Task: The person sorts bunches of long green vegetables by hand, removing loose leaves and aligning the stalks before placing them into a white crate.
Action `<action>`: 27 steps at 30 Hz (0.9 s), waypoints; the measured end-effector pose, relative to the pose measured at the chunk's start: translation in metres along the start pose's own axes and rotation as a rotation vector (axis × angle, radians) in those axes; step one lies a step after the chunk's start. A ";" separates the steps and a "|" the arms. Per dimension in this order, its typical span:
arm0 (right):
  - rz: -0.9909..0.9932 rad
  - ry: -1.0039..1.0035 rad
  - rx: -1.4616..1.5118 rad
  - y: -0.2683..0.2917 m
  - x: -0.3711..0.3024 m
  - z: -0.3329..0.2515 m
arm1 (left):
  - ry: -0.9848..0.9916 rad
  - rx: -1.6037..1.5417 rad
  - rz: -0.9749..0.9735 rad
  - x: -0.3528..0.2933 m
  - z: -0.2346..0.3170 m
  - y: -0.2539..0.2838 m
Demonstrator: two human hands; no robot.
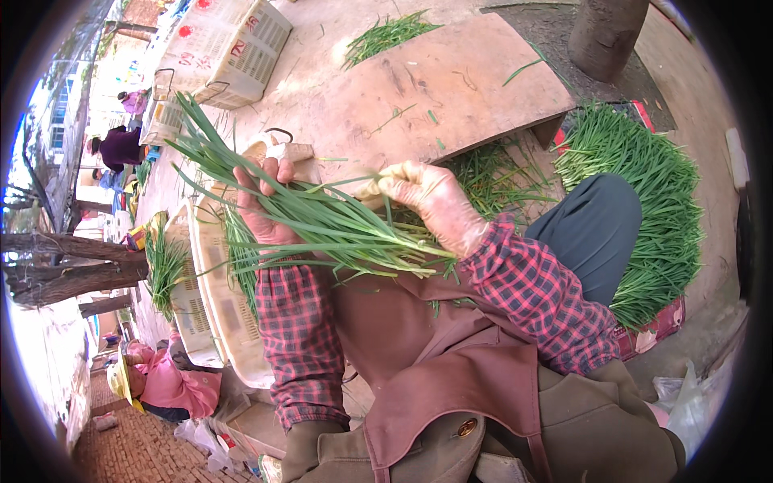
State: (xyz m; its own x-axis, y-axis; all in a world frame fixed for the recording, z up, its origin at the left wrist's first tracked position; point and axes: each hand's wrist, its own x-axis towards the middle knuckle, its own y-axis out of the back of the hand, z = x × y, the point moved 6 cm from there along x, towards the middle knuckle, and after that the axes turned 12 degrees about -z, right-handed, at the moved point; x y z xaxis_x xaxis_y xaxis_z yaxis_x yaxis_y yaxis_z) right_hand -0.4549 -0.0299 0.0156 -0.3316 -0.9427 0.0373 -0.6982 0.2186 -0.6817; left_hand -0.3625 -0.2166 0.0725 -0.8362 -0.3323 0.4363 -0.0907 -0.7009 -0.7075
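Observation:
A loose bunch of garlic chives (322, 213) lies across my left hand (270, 211), whose fingers are curled round it. The pale stem ends point right, over my lap, and the green leaf tips reach out to the upper left. To the right of the bunch, my right hand (439, 201) is closed in a pinch, with the end of a thin, yellowish chive leaf (354, 179) at its fingertips. Cut bits of green lie on my brown apron (386, 314).
A low wooden board (451, 88) stands ahead, with chives at its far edge and loose trimmings below. A big heap of chives (644, 201) fills the right side, near a tree trunk (608, 40). Plastic crates (229, 56) stand left; a person in pink (185, 378) sits lower left.

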 end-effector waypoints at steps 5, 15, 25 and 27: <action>0.028 -0.045 0.241 0.008 -0.008 -0.005 | -0.019 -0.024 0.143 -0.010 0.012 0.014; 0.067 0.066 0.023 0.013 -0.004 -0.003 | 0.040 -0.109 0.144 -0.011 0.001 0.020; 0.146 0.048 0.012 0.019 -0.014 -0.005 | 0.064 -0.166 0.203 -0.013 0.003 0.038; 0.133 0.031 0.047 0.018 -0.014 -0.008 | 0.065 -0.137 0.216 -0.015 0.005 0.044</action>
State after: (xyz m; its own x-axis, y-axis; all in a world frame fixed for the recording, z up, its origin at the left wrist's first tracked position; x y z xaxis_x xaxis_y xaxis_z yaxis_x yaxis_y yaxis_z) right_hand -0.4676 -0.0114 0.0086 -0.4391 -0.8978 -0.0342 -0.6165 0.3288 -0.7154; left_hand -0.3514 -0.2457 0.0381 -0.8767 -0.4207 0.2331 0.0254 -0.5245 -0.8510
